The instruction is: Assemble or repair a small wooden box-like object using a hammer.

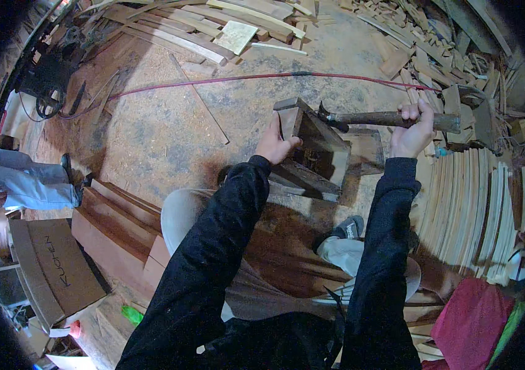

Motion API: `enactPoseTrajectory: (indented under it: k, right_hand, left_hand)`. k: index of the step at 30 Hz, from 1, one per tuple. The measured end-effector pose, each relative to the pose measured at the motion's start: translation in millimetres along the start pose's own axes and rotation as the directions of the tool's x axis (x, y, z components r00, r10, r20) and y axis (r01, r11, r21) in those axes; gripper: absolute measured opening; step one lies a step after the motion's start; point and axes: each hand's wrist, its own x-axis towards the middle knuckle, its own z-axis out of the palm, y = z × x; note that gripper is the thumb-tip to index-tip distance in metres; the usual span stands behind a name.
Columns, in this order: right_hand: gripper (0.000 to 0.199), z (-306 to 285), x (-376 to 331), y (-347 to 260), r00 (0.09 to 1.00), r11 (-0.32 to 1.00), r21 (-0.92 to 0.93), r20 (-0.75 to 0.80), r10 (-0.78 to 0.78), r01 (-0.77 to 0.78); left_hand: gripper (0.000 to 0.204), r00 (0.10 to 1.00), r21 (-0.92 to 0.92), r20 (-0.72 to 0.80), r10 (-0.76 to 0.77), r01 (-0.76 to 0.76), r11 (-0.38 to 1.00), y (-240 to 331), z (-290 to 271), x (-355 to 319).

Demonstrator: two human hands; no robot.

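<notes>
My left hand (273,143) grips the near side of a small brown wooden box-like frame (315,148) that stands on the sawdust floor between my legs. My right hand (413,129) is closed round the wooden handle of a hammer (373,118). The hammer lies level, its dark claw head (330,116) resting at the frame's top edge. Both arms wear black sleeves. My light trousers and a grey shoe (349,228) show below the frame.
A red cable (225,80) runs across the floor behind the frame. Piled planks (201,31) and offcuts lie at the back. Stacked thin curved slats (472,203) stand on the right, long brown boards (114,222) and a cardboard box (53,265) on the left. Another person's leg (22,182) is at far left.
</notes>
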Motion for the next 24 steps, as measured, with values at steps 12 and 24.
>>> enactPoseTrajectory:
  k: [12, 24]
  right_hand:
    - [0.009, -2, -1, 8, 0.996, 0.993, 0.083, 0.023, 0.086, -0.088]
    - [0.022, -64, 40, -1, 0.989, 0.978, 0.17, -0.067, 0.134, -0.121]
  left_hand:
    - [0.098, 1.0, 0.055, -0.015, -0.022, 0.023, 0.998, 3, -2, -6]
    - [0.104, 0.987, 0.118, 0.094, -0.128, 0.116, 0.986, 36, 21, -10]
